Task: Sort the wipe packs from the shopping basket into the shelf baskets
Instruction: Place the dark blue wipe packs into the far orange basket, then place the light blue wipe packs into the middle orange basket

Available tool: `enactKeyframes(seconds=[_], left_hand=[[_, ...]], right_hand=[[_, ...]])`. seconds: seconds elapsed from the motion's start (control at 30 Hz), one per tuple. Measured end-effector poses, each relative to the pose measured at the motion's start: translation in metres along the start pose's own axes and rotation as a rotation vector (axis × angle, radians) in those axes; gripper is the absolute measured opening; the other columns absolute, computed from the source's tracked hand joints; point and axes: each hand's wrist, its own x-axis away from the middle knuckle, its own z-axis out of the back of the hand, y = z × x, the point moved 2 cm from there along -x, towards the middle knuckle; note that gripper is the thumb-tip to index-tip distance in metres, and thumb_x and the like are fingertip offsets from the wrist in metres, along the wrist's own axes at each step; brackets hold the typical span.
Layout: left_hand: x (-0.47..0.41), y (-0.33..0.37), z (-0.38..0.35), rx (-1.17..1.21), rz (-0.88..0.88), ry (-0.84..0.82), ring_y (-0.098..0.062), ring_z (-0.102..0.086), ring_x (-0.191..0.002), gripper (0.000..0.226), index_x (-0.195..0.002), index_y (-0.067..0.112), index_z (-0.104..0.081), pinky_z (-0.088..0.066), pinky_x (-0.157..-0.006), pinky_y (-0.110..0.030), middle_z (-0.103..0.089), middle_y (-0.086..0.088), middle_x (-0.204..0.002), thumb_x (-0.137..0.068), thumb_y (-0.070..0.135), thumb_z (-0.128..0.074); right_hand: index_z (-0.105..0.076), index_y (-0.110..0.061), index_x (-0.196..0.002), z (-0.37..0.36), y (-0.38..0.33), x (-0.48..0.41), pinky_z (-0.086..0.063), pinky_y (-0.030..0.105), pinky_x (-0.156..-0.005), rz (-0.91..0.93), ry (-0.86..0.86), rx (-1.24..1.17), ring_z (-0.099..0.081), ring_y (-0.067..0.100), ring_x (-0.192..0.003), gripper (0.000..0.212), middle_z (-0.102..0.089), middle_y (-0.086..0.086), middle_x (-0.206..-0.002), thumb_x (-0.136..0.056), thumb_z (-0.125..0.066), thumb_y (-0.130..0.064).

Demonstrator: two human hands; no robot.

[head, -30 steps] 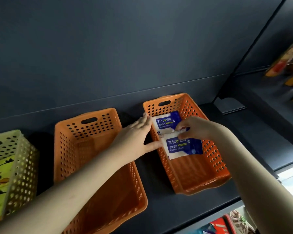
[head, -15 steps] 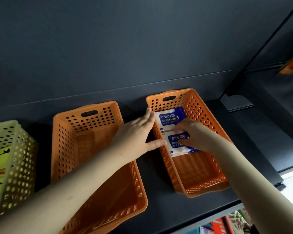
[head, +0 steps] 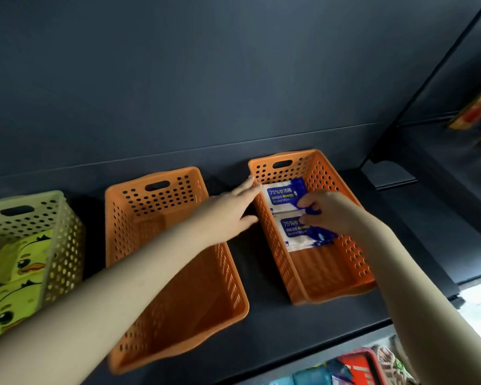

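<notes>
Dark shelf [head: 261, 323]: left hand [head: 228, 215] flat against orange basket [head: 345, 284], right hand [head: 328, 212] pinching wipe pack [head: 303, 234].

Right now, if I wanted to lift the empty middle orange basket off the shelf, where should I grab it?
Probably by the oval handle slot in the far end wall of the middle basket, reaching in from above. The basket is open-topped, upright and empty, so nothing blocks the slot. The left hand hovers beside its right rim.
</notes>
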Motion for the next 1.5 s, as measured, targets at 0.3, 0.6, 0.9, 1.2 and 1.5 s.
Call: enactKeyframes(seconds=[0.3,0.6,0.9,1.2,1.5], left_hand=[[0.105,-0.002,0.035,0.245,-0.039,0.446,-0.012,-0.046,-0.128,0.034,-0.131,0.02,-0.057,-0.028,-0.104,-0.018,-0.048,0.005,-0.143,-0.097,0.024,-0.053],[0.31,0.028,-0.089,0.452,-0.142,0.401,-0.005,-0.051,-0.121,0.029,-0.124,0.018,-0.063,-0.038,-0.102,-0.019,-0.058,0.008,-0.13,-0.097,0.016,-0.052],[0.402,0.052,-0.261,0.557,0.161,0.025,-0.017,-0.058,-0.116,0.032,-0.127,0.011,-0.061,-0.041,-0.098,-0.021,-0.061,-0.001,-0.128,-0.096,0.016,-0.055],[0.347,0.097,-0.39,0.763,0.544,-0.211,-0.015,-0.062,-0.109,0.025,-0.119,0.008,-0.063,-0.042,-0.088,-0.018,-0.066,-0.006,-0.12,-0.096,0.012,-0.053],[0.214,0.113,-0.519,0.904,0.785,-0.184,-0.019,-0.057,-0.091,0.02,-0.092,0.011,-0.064,-0.041,-0.082,-0.033,-0.062,-0.002,-0.088,-0.092,0.028,-0.054]], right_hand=[[-0.063,-0.016,-0.124,-0.017,-0.056,0.151,-0.047,0.033,-0.091,0.07,0.686,-0.158,-0.06,0.026,-0.111,0.034,-0.063,0.005,-0.125,-0.09,-0.063,-0.017],[-0.06,-0.015,-0.127,-0.171,-0.122,0.328,-0.05,0.032,-0.079,-0.078,0.618,-0.302,-0.066,0.027,-0.097,0.036,-0.07,0.009,-0.11,-0.092,-0.061,-0.017],[-0.064,-0.014,-0.122,-0.335,-0.096,0.433,-0.051,0.034,-0.094,-0.462,0.274,-0.611,-0.065,0.019,-0.108,0.032,-0.069,0.002,-0.117,-0.091,-0.059,-0.014],[-0.063,-0.009,-0.122,-0.391,0.051,0.43,-0.04,0.024,-0.072,-0.721,0.072,-0.662,-0.065,0.03,-0.106,0.029,-0.069,0.016,-0.115,-0.095,-0.057,-0.016],[-0.059,-0.012,-0.128,-0.449,0.196,0.294,-0.043,0.032,-0.085,-0.676,-0.072,-0.505,-0.059,0.034,-0.113,0.035,-0.065,0.015,-0.123,-0.096,-0.054,-0.026]])
